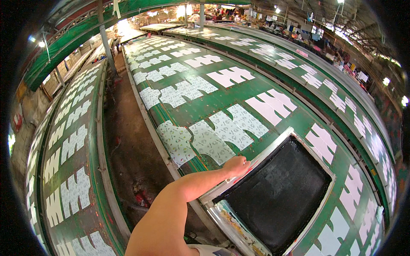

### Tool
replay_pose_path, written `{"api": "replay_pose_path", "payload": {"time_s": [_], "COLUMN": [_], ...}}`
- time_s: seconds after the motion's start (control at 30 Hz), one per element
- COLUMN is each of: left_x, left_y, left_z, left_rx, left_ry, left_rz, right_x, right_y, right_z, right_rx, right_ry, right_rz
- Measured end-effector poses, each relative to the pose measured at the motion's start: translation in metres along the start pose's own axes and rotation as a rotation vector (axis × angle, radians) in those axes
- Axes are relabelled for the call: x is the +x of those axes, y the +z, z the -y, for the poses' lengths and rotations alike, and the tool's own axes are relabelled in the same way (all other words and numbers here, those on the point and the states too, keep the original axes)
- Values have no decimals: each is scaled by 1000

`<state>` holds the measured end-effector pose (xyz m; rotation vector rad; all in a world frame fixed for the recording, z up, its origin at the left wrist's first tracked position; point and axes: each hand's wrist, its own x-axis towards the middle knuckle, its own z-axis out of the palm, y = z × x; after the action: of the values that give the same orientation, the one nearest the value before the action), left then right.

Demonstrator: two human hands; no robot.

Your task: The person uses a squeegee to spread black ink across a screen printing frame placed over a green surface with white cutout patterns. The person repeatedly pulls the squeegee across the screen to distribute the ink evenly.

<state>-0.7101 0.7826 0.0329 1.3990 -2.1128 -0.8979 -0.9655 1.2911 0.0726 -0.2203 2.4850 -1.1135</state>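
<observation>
A screen-printing frame with a pale rim and a dark, nearly black mesh lies over the near end of the long green table. My left hand is closed on its left rim, the arm reaching in from the lower edge with the elbow bent outward. Along the frame's near left side runs a silvery strip stained yellow and brown. Just beyond my hand, a patterned pale fabric piece lies flat, beside another printed piece. My right hand is not in view.
Rows of cut fabric pieces, some plain pinkish-white, stretch down the table. Parallel tables with similar pieces stand at left and right. A brown aisle floor separates the left table from mine. A post rises near the aisle's far end.
</observation>
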Motion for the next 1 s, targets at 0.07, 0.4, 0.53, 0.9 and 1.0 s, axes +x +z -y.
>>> {"api": "replay_pose_path", "payload": {"time_s": [0.07, 0.4, 0.53, 0.9, 1.0], "left_x": [1, -1, 0, 4, 12], "left_y": [0, -6, -5, -3, 6], "left_z": [0, -5, -5, -2, 17], "left_rx": [8, 24, 35, 22, -10], "left_ry": [-17, -24, -45, -65, 53], "left_rz": [24, 50, 74, 51, 53], "right_x": [2, 1, 10, 66, 58], "right_y": [0, -2, 0, 19, 22], "right_z": [-5, -4, -23, -80, -79], "right_rx": [4, -22, 149, 93, 110], "right_ry": [-24, -14, -4, -219, -336], "right_rz": [5, 48, 19, 102, 70]}}
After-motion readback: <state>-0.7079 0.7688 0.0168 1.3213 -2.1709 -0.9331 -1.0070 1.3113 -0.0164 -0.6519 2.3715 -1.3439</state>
